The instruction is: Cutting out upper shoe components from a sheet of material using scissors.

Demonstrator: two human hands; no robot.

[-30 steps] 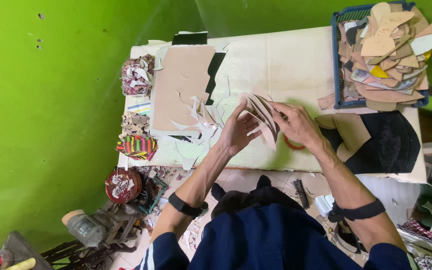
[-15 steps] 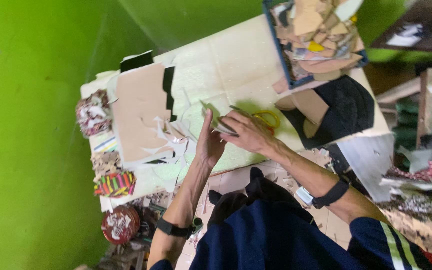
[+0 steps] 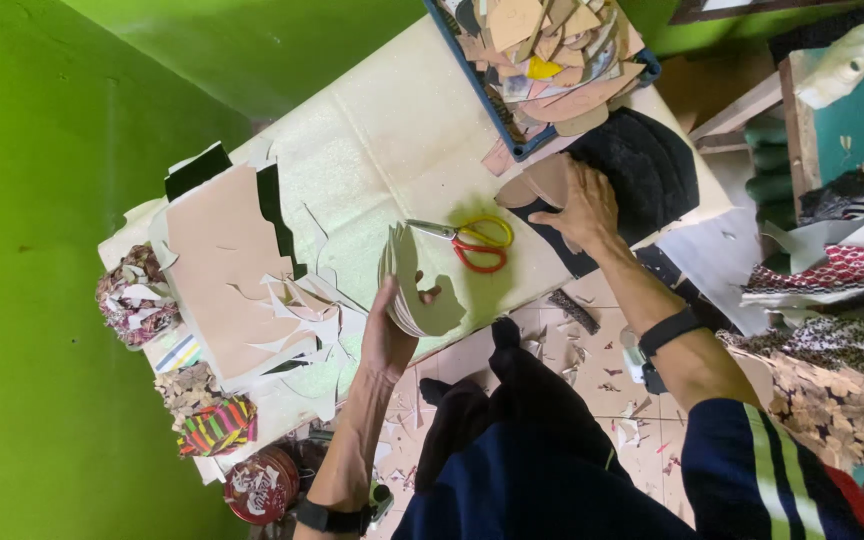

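Left hand (image 3: 389, 335) gripped a fanned stack of cut pieces (image 3: 414, 285) above the near table edge, while the right hand (image 3: 580, 205) lay flat and open on tan shapes over black material (image 3: 652, 170). Scissors (image 3: 472, 240) rested idle between them. Much cutting looked done: offcuts (image 3: 302, 310) littered the cardboard sheet (image 3: 217, 265), and the blue crate (image 3: 542, 60) sat heaped with cut shapes.
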